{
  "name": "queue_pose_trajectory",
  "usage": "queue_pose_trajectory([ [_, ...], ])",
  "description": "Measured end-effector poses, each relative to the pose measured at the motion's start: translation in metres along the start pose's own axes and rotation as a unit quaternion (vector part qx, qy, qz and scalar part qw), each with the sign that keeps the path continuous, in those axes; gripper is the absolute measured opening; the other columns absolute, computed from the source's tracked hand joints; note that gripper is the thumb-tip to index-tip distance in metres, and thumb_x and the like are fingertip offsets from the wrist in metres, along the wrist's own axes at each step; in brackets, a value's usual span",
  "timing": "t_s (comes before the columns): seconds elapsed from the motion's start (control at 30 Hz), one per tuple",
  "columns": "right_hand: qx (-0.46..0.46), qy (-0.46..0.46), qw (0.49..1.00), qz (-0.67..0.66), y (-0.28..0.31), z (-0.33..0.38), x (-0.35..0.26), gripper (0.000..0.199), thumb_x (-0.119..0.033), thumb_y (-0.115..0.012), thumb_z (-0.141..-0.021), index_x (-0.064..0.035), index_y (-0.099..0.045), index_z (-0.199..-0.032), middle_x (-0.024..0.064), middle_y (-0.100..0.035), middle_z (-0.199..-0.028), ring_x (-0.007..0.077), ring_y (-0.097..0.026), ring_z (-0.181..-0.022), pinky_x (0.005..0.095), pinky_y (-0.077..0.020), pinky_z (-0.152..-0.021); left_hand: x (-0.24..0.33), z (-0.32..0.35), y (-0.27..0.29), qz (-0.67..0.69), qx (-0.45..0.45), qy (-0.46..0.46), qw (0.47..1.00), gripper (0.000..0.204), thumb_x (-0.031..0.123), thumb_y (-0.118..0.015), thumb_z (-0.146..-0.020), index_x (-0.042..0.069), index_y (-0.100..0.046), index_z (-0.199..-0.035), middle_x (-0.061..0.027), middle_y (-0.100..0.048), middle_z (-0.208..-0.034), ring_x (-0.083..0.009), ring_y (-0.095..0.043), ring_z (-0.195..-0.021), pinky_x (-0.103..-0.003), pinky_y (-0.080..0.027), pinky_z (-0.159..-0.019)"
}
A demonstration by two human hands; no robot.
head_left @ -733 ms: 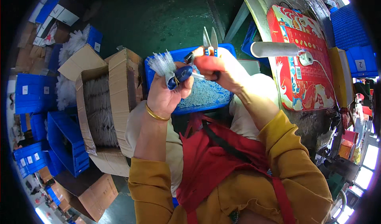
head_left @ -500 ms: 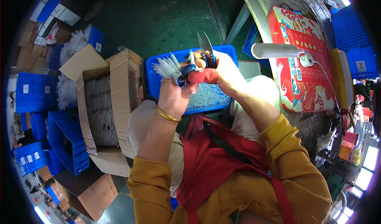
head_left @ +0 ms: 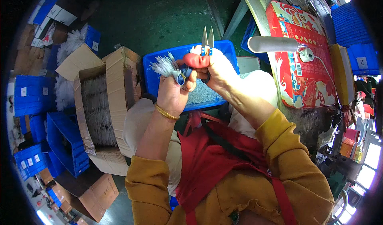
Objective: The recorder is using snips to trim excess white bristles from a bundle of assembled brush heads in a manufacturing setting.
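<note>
My left hand [head_left: 174, 92] is closed round a bunch of small white bristle brushes [head_left: 165, 66], their bristly ends fanning out to the upper left. Dark blue material shows at its fingertips; what it is I cannot tell. A pair of scissors [head_left: 208, 41] is gripped in my right hand [head_left: 220, 71], blades pointing up and slightly apart. A red cover [head_left: 196, 60] sits on my right thumb, close to the left fingers. Both hands are over a blue plastic bin [head_left: 147, 74] holding many small pale pieces [head_left: 205, 95].
An open cardboard box [head_left: 121, 81] packed with white brushes stands at my left, beside several blue crates [head_left: 66, 139]. On the right, a bench carries a red patterned box [head_left: 307, 69] and a lamp with a long grey head [head_left: 273, 44]. A bench leg [head_left: 235, 19] stands beyond the bin.
My right hand has shifted up, and the scissors now point straighter upward. The red-covered thumb has risen away from the left fingertips. The left hand keeps its brushes, moving slightly left.
</note>
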State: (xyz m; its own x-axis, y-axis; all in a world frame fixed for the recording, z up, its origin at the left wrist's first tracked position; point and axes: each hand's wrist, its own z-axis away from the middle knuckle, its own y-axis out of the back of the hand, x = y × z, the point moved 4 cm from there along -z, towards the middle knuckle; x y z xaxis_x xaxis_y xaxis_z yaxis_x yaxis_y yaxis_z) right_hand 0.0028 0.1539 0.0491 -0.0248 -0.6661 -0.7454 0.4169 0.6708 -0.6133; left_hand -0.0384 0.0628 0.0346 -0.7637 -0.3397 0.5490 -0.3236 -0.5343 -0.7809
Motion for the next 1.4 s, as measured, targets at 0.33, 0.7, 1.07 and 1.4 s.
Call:
queue_pose_trajectory([
  [0.33,0.032,0.168,0.880,0.444,0.011,0.003,-0.041,0.030,-0.029,-0.061,-0.067,-0.0005,-0.054,-0.073,0.0011,-0.049,-0.061,0.0092,-0.043,-0.057,0.0230,-0.0335,-0.051,0.012,0.005,-0.001,-0.159,0.003,0.037,0.987,0.018,0.001,-0.037,-0.077,0.000,-0.050,-0.089,-0.0072,-0.049,-0.058,-0.0039,-0.030,-0.038,-0.017,-0.021,-0.035],
  [0.7,0.041,0.109,0.950,0.289,-0.001,0.011,-0.035,0.016,-0.020,-0.064,-0.067,-0.0082,-0.053,-0.067,-0.0040,-0.045,-0.056,0.0030,-0.036,-0.049,0.0188,-0.0269,-0.045,0.019,0.008,-0.010,-0.331,0.033,-0.081,0.940,0.019,0.000,-0.039,-0.074,-0.003,-0.056,-0.082,-0.0121,-0.057,-0.064,-0.0128,-0.054,-0.050,-0.021,-0.042,-0.042],
  [1.07,-0.114,0.448,0.706,0.536,-0.034,0.035,-0.029,0.015,-0.001,-0.060,-0.064,-0.0034,-0.051,-0.075,0.0094,-0.052,-0.072,0.0222,-0.055,-0.062,0.0278,-0.0428,-0.051,0.026,0.005,-0.005,-0.153,0.096,-0.142,0.973,0.019,0.004,-0.039,-0.076,-0.002,-0.056,-0.081,-0.0119,-0.057,-0.065,-0.0168,-0.055,-0.049,-0.025,-0.042,-0.038],
  [1.4,-0.212,-0.027,0.970,0.119,-0.001,0.011,-0.029,0.019,-0.020,-0.061,-0.069,-0.0061,-0.051,-0.078,-0.0025,-0.047,-0.064,0.0030,-0.037,-0.051,0.0181,-0.0278,-0.045,0.020,0.007,-0.005,0.039,-0.137,0.033,0.989,0.020,0.017,-0.047,-0.079,-0.001,-0.053,-0.088,-0.0134,-0.058,-0.083,-0.0165,-0.058,-0.062,-0.023,-0.045,-0.049],
])
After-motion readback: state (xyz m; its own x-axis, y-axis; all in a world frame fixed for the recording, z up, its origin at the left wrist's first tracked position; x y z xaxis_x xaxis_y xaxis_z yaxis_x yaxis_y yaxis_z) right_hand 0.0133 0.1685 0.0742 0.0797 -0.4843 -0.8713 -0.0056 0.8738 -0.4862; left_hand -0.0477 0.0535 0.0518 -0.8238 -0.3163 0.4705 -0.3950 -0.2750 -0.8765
